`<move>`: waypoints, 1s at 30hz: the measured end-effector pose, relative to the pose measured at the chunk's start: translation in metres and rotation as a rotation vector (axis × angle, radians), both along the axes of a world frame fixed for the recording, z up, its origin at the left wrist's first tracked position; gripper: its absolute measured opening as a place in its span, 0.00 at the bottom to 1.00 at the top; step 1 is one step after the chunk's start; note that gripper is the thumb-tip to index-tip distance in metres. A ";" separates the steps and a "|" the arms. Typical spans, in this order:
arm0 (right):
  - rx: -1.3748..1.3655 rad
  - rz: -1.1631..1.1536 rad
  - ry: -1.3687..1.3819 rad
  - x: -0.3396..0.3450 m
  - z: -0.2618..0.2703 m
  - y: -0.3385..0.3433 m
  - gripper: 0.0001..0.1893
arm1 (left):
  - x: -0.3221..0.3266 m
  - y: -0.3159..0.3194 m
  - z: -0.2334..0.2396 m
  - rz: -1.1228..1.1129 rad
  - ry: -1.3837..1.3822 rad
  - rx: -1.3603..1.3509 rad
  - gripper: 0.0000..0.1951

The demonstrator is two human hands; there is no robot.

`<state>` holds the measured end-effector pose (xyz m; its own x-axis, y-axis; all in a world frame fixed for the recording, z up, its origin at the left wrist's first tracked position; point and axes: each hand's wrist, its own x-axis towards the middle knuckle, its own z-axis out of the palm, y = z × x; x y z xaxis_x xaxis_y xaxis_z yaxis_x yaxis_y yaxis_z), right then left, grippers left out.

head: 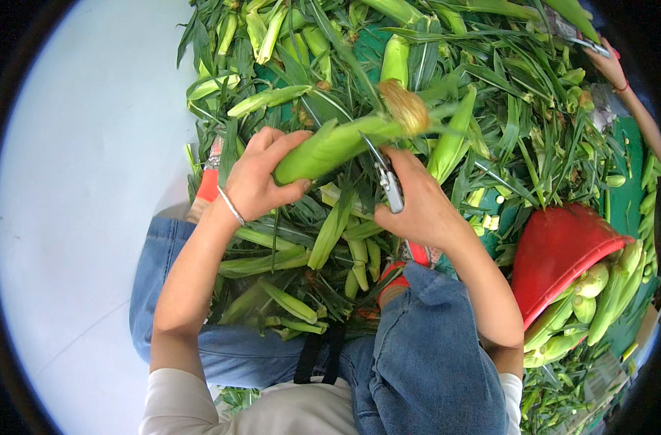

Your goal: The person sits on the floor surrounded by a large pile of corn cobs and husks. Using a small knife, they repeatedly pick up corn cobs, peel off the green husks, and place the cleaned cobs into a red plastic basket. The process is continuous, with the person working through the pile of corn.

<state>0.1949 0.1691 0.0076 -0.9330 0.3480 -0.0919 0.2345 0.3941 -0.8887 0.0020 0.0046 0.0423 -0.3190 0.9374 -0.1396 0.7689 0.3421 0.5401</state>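
My left hand (265, 174) grips the thick end of an ear of corn (330, 149) in its green husk, held slantwise above the pile. Brown silk (405, 106) spreads from the ear's far end, which is blurred. In my right hand (423, 198) is a pair of pruning shears (389, 185). One blade reaches up against the underside of the ear near the silk; whether the ear lies between both blades I cannot tell. Under both hands lie cut husks and leaves (336, 234), heaped between my legs.
To the right a red bucket (564, 250) lies tipped, with several ears of corn (586, 304) at its mouth. Another person's hand (607, 65) holds shears (591, 46) at the upper right. A pale wall or panel (91, 163) borders the heap on the left. Green floor (627, 157) shows through.
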 end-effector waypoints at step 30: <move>0.028 -0.054 -0.216 0.011 0.010 -0.021 0.17 | 0.045 -0.007 -0.056 1.040 -1.420 0.093 0.25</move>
<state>0.2058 0.1478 0.0172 -0.8728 0.4017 -0.2773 0.4396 0.3998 -0.8043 0.0473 -0.0023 -0.0132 -0.4257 0.4631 -0.7774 -0.7666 0.2719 0.5818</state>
